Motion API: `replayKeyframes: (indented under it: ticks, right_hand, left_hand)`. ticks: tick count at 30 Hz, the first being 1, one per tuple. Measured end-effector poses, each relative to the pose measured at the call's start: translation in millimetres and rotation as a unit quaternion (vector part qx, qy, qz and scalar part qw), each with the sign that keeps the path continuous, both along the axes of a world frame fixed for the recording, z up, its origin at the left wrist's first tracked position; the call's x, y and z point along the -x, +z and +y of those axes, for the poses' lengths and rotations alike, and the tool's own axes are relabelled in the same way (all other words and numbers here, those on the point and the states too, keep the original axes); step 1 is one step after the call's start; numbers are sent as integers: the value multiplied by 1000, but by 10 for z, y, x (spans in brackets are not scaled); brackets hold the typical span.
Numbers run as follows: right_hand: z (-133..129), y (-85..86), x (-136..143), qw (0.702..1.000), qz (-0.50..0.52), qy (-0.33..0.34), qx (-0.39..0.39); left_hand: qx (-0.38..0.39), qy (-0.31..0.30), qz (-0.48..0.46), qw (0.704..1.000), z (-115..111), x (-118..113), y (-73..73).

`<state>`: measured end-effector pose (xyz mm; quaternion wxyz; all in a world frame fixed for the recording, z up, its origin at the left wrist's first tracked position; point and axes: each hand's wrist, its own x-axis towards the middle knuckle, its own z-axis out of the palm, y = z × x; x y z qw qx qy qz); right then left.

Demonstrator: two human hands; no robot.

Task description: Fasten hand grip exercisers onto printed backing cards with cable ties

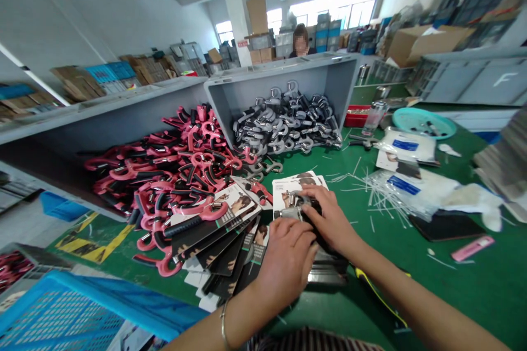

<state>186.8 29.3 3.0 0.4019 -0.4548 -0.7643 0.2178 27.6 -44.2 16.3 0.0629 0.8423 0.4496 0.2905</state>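
Observation:
A grey and black hand grip strengthener point(288, 213) with a metal spring lies on a stack of printed backing cards point(281, 189) in front of me. My left hand point(287, 249) is closed over its near side, fingers curled and partly hiding it. From the right, my right hand point(329, 216) grips its dark handle, fingertips by the spring. To the left, pink hand grip strengtheners point(201, 211) lie on and around fanned-out black and white cards point(224, 249).
Behind, one grey crate point(349, 74) spills grey grips point(284, 126); another crate point(102, 93) spills pink ones. White ties point(385, 197), plastic bags point(405, 145) and a yellow-black cutter point(381, 299) lie to the right. A blue basket point(61, 307) stands near left. Someone point(302, 44) sits beyond.

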Motion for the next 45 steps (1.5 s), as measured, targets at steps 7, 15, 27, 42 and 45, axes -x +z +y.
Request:
replayKeyframes:
  ticks: [7,15,27,42,45]
  right_hand:
    - [-639,310,-136,983,-156,92,13]
    - [-634,284,189,916,-378,60,-118]
    - [-474,391,260,920,-368,108,-79]
    - [-462,659,-293,926,-166,297,164]
    - [-476,455,-211,973,-110,189,73]
  left_hand:
    - [111,139,-15,984,-161,303,-52]
    - [155,91,-45,983,-142,463,11]
    - [89,19,-79,993,-40,587,-59]
    - [213,46,-263,940,-21,516,-114]
    - [170,23,-261,950,-9,447,-72]
